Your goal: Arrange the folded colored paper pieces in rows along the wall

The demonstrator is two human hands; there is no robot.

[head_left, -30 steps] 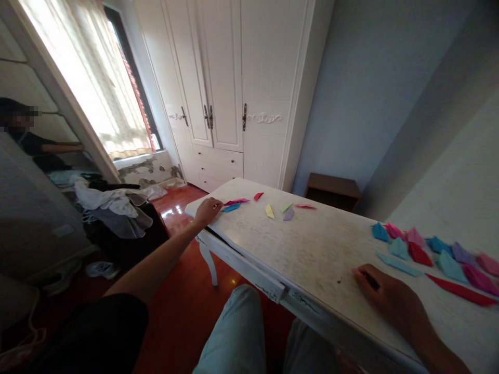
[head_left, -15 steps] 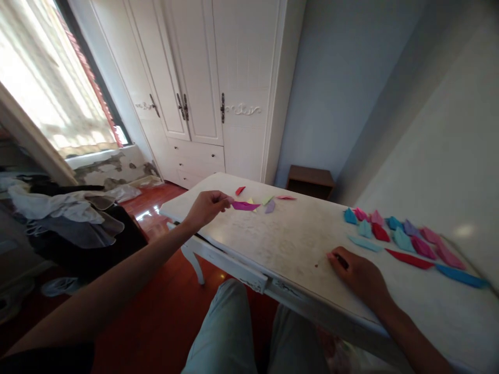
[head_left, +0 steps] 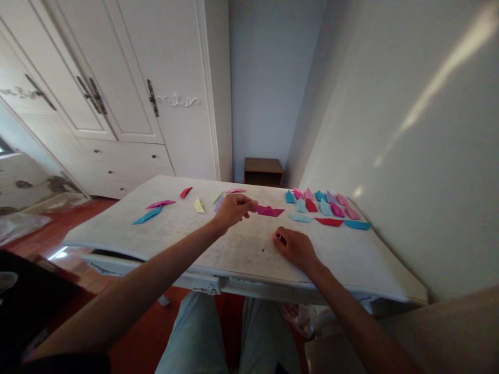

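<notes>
Pinched at one end by my left hand is a magenta folded paper boat, held above the middle of the table. My right hand rests on the tabletop nearer to me, its fingers curled and apparently holding nothing. Just beyond it lies a light blue paper boat, in a front row with a red paper boat and a blue paper boat. Behind these, several more boats stand in rows. Scattered on the left are a yellow folded paper, a red one and several others.
The white table meets the wall on the right. A white wardrobe stands beyond it on the left, and a small brown cabinet behind. A small dark speck marks the tabletop by my right hand.
The view has turned to the right. My left hand has carried the magenta paper boat rightward, closer to the rows of boats. My right hand stays resting on the table.
</notes>
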